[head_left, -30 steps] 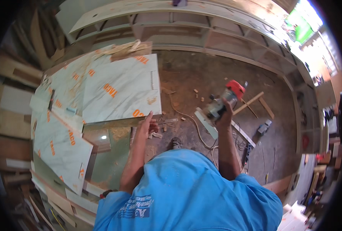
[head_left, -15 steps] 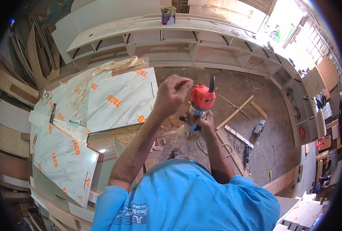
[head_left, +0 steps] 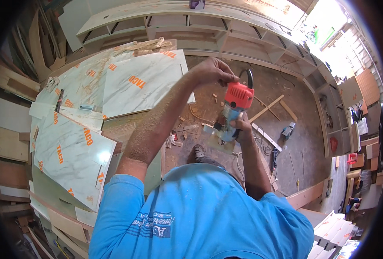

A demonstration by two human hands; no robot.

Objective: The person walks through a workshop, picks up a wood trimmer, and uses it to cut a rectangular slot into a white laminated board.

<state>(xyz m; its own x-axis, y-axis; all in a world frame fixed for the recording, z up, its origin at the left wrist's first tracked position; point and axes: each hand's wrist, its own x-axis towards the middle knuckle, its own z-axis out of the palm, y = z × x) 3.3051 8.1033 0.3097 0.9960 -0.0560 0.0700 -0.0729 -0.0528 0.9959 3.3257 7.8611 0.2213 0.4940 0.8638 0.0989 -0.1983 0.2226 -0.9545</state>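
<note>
A trim router (head_left: 240, 96) with a red top, a bluish metal body and a black cord loop is held up in front of me, tilted, its flat base plate lower left. Closed around its body is my right hand (head_left: 243, 127). The curled fingertips of my left hand (head_left: 216, 72) meet the edge of the red top; exactly what they pinch there is hidden. Sawdust coats my left forearm. Left of the router lies a white marble-patterned panel (head_left: 131, 88) with orange print, and a second marble-patterned panel (head_left: 66, 162) lies nearer me.
A long white open cabinet frame (head_left: 165, 35) runs along the back and joins another cabinet (head_left: 329, 112) at the right. Wood strips (head_left: 269, 108), a blue-grey power tool (head_left: 288, 129) and coiled cables (head_left: 267, 149) lie on the floor. White boards (head_left: 331, 233) are stacked at lower right.
My left hand has moved right, onto the router's red top. The router and my right hand have shifted slightly right, and the base plate now shows more clearly. The whole view has shifted a little.
</note>
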